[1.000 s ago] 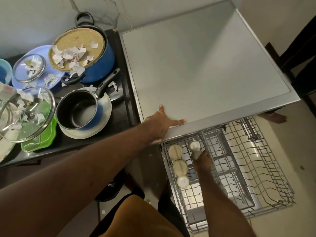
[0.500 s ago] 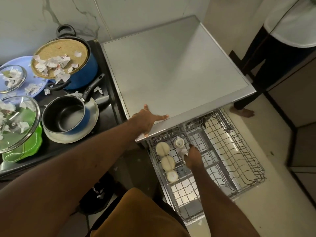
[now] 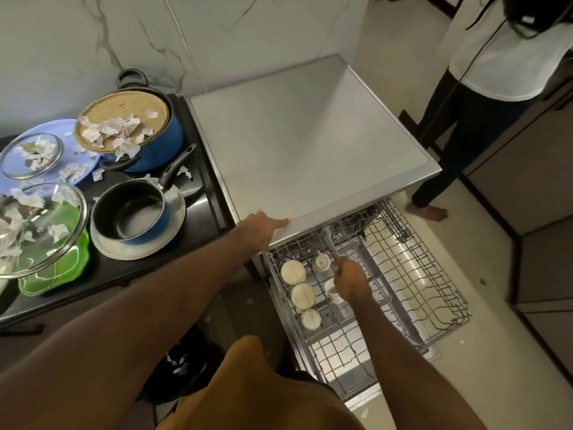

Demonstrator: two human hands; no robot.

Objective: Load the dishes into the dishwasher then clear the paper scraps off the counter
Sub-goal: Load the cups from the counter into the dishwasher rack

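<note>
Head view: left hand (image 3: 263, 226) lies flat with fingers spread on the front edge of the dishwasher top (image 3: 310, 144), same as 0.5 s ago. Right hand (image 3: 350, 279) is in the pulled-out rack (image 3: 434, 280). It has shifted toward 6 o'clock from the tilted cup (image 3: 321, 262) and is now over a second cup (image 3: 331, 290). Fingers are curled, can't tell if gripping. Three upturned bowls (image 3: 303, 295) sit at its 9 o'clock. Paper scraps (image 3: 108, 130) are still on the pot (image 3: 161, 144), on the counter (image 3: 198, 218) at frame 9 o'clock.

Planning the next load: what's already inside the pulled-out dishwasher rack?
Three upturned cream cups line the rack's left side, a fourth cup beside them. A white cup is partly covered by the right hand; the rear is hidden under the dishwasher top.
</note>
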